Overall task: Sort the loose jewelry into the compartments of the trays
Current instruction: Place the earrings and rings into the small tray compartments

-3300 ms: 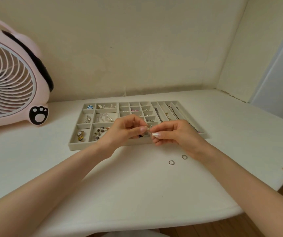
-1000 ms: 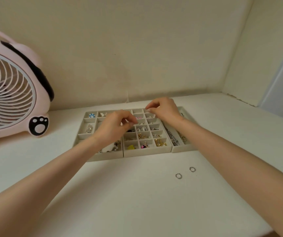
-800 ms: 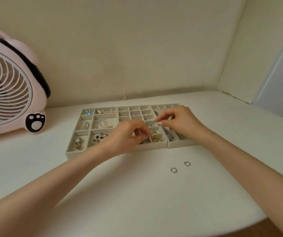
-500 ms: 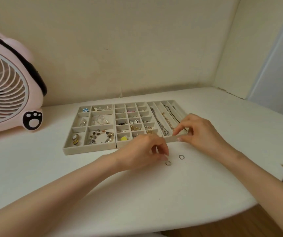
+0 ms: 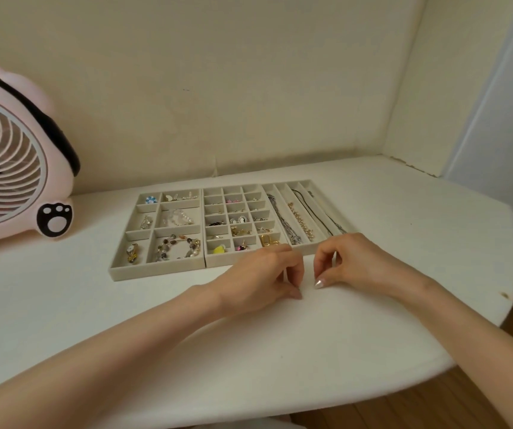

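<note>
Centre frame, just below trays (image 5: 156, 271): left hand (image 5: 261, 274) and right hand (image 5: 351, 261) had fingers curled, tips down on white table (image 5: 249, 351). Couldn't tell if either pinched anything, any loose piece was hidden. Sorted jewelry (image 5: 177, 247) sat in compartments. Tip imo: pinch with nail edge, lift straight, drop into empty small cell. Pink fan (image 5: 16, 168) at left, cream walls (image 5: 249, 88) behind.
</note>
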Available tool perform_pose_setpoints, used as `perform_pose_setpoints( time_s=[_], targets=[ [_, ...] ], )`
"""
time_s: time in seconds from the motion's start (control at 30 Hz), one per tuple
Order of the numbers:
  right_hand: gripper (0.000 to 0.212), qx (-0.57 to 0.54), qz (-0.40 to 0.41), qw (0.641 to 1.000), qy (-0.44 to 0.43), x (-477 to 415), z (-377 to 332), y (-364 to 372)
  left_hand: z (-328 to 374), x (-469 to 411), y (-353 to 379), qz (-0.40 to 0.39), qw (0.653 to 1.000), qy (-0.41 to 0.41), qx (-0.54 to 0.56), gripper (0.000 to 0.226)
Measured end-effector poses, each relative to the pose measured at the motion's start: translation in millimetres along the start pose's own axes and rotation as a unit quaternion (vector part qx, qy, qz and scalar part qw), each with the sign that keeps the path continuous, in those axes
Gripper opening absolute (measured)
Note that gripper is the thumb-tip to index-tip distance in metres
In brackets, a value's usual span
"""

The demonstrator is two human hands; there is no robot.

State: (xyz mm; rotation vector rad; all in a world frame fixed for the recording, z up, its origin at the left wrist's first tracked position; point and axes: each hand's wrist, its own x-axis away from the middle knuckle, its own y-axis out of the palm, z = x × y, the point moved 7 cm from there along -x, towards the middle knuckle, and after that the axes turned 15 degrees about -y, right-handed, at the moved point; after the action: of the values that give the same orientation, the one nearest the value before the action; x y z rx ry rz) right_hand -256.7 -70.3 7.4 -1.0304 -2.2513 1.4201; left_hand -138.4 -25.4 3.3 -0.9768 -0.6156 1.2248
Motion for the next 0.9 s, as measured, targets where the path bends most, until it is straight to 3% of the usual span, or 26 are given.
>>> perform_pose_setpoints(
  time_s=[0.1,0.4,0.73,0.9],
  targets=[
    [0.017,-0.017,0.001,1.0,-0.002,-2.0,-0.9,2.8,-10.7,-3.7,-25.0,0.045,0.999,-0.016,0.023,0.011],
    [0.019,-0.17,0.13,0.976,-0.045,-27.2,-21.3,-17.1,-129.8,-62.5,-142.3,0.228,0.943,-0.241,0.009,0.014],
    [0.007,-0.198,0.195,0.959,-0.058,-93.7,-26.2,-25.1,-182.2,-112.1,-126.2,0.176,0.928,-0.328,-0.037,0.017],
    [0.005,-0.169,0.204,0.963,-0.042,-153.4,-23.5,-21.6,-187.1,-98.0,-135.4,0.215,0.926,-0.308,-0.04,0.016]
  ],
)
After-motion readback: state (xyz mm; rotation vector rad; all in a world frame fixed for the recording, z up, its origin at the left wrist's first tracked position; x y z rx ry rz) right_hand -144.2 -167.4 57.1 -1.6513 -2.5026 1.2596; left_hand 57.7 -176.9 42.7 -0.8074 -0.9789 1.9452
